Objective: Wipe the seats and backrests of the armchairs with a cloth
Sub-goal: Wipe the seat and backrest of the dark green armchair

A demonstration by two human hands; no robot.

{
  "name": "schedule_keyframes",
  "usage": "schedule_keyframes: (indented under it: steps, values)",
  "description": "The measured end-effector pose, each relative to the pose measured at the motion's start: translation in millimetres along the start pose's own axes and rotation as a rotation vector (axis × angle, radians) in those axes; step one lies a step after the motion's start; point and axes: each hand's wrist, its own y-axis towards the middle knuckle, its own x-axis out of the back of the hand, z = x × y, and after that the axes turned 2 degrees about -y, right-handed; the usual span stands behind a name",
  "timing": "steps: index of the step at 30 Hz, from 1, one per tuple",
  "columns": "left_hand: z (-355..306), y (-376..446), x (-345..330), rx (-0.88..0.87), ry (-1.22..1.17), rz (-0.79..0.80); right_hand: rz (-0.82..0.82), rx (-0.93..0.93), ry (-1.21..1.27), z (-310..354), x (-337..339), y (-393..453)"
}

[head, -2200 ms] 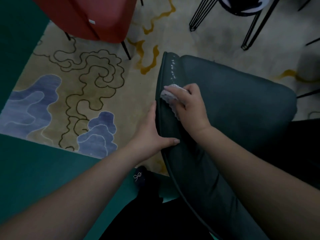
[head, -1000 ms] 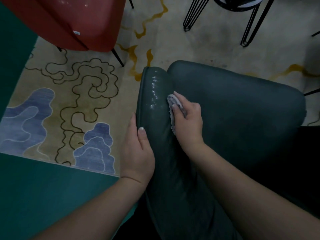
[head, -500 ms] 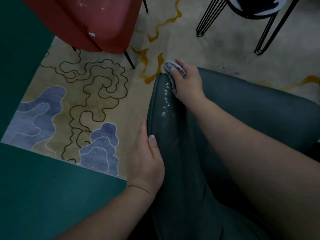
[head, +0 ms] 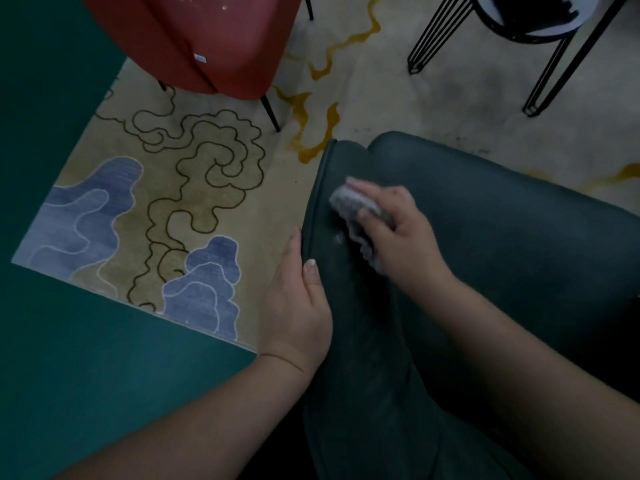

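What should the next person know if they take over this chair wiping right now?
Right hand grips the crumpled pale grey cloth and presses it on the rounded top edge of the dark green leather armchair.
Left hand rests on that edge's outer side, thumb on top, steadying it.
Done: cannot tell how much; a few wet specks show beside the cloth.
Left: the green chair's other surfaces, then the red armchair on the patterned rug.
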Motion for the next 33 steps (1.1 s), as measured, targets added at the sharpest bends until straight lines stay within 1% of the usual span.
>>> schedule_keyframes:
  steps: [2, 3, 4, 7, 10, 11, 12, 13, 15, 17, 18, 19, 21, 24, 25, 27, 29, 30, 31, 32, 33]
  values:
    - [-0.2, -0.3, 0.8, 0.002, -0.011, 0.001, -0.14, -0.064, -0.006, 2.2, 1.4, 31.1]
    - [-0.5, -0.5, 0.8, 0.003, -0.011, 0.002, -0.177, -0.064, -0.04, 3.8, -0.3, 46.6]
    - [-0.3, -0.2, 0.5, 0.006, -0.011, 0.003, -0.176, -0.05, -0.08, 5.0, -3.6, 58.6]
    - [0.6, 0.0, -0.6, 0.012, -0.003, -0.003, -0.099, 0.028, -0.173, 9.2, -15.8, 56.9]
    - [1.0, 0.1, 0.0, -0.002, 0.007, -0.024, -0.03, 0.231, -0.265, 3.9, -14.6, 8.1]
    - [1.5, -0.5, 0.1, 0.002, 0.002, -0.027, 0.005, 0.281, -0.281, 0.1, -12.6, -12.1]
    - [2.2, -1.1, 0.0, 0.007, -0.009, -0.029, 0.038, 0.288, -0.272, -2.2, -10.1, -29.7]
    - [2.9, -1.7, -0.2, 0.013, -0.022, -0.033, 0.061, 0.25, -0.239, -3.5, -7.6, -41.5]
    - [3.8, -1.7, -0.8, 0.019, -0.045, -0.044, 0.045, 0.084, -0.118, -0.8, -4.4, -42.5]
    - [3.5, -2.2, -1.3, 0.018, -0.066, -0.056, -0.069, -0.043, -0.061, 1.8, -5.4, -22.2]
    - [3.5, -2.4, -1.2, 0.015, -0.076, -0.064, -0.114, -0.055, -0.063, 5.1, -7.9, -11.2]
    - [3.8, -2.3, -1.1, 0.013, -0.081, -0.074, -0.122, -0.033, -0.076, 8.8, -12.1, -3.8]
    - [4.5, -2.7, -1.1, 0.007, -0.082, -0.088, -0.067, 0.074, -0.14, 13.2, -20.0, -8.1]
    - [4.4, -2.0, -1.6, 0.012, -0.083, -0.091, 0.002, 0.292, -0.284, -0.6, -17.6, -47.5]
    - [4.5, -2.0, -1.7, 0.016, -0.088, -0.093, 0.009, 0.31, -0.284, -6.5, -13.3, -60.0]
    - [4.3, -1.8, -1.4, 0.022, -0.096, -0.094, -0.032, 0.238, -0.269, -15.1, -5.4, -62.5]
    - [3.3, -1.9, -1.4, 0.032, -0.097, -0.081, -0.141, 0.058, -0.226, -16.0, -7.3, -41.9]
    - [2.8, -2.2, -1.0, 0.034, -0.098, -0.078, -0.185, -0.038, -0.162, -12.2, -11.5, -29.6]
    - [2.6, -2.2, -0.4, 0.032, -0.1, -0.08, -0.2, -0.085, -0.101, -6.9, -17.5, -21.1]
    - [2.6, -1.6, 0.0, 0.028, -0.099, -0.081, -0.185, -0.063, -0.075, -1.3, -22.7, -19.1]
    - [3.0, -0.9, -0.1, 0.026, -0.093, -0.08, -0.139, 0.016, -0.106, 3.1, -26.3, -24.0]
